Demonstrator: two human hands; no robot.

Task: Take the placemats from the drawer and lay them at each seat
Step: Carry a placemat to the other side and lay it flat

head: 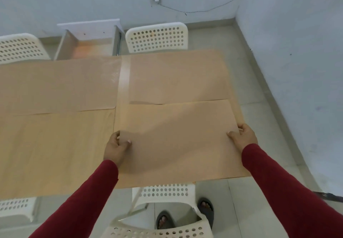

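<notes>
Placemat in hand: a thin, see-through tan plastic sheet (178, 137) lies in the lower right of the frame, on the near right part of the light wooden table (55, 154). It looks very light and bendy, and the wood shows through it. A sheet this thin will likely flop if lifted by one corner, and it may slide on the smooth top. Holding it by two side edges, as now, seems the best way to keep it flat.

The left hand (116, 147) pinches the left edge of the sheet, thumb on top and fingers curled under. The right hand (243, 135) pinches the right edge the same way, right at the table's side. Both arms wear dark red sleeves.

Two more see-through mats already lie on the far half of the table: one at mid right (176, 78) and one at mid left (55, 87). The near left part has no mat yet, so I think one seat is left after this one.

White plastic chairs with round holes stand around: one at the upper middle (156, 37) and one at the bottom middle (163, 193). An open white drawer (89, 41) sits past the table in the upper left.
</notes>
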